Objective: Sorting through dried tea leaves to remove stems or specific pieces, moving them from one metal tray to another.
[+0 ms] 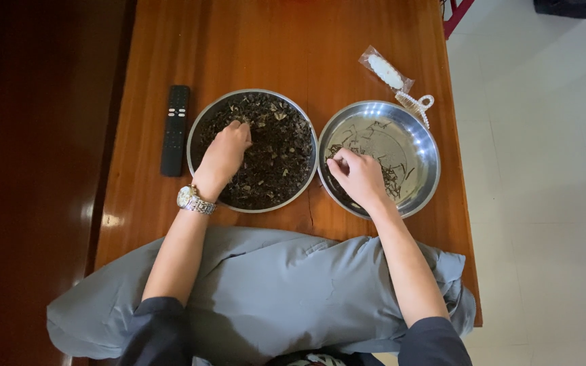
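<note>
Steel pan (201, 122) of dark dried leaves (276, 159) mid-frame, left hand (224, 154) pinching into pile. Right hand (359, 176) pinched over twig bits (395, 177) in right pan (428, 135), grip contents hidden. Sorting step, looks like; next calls for fine pinch.

Head-worn cam looked straight down, fairly close, at wooden table (374, 41); person's own forearms entered from bottom edge, white tiled floor (544, 203) at right. Single view, no 2nd cam.
</note>
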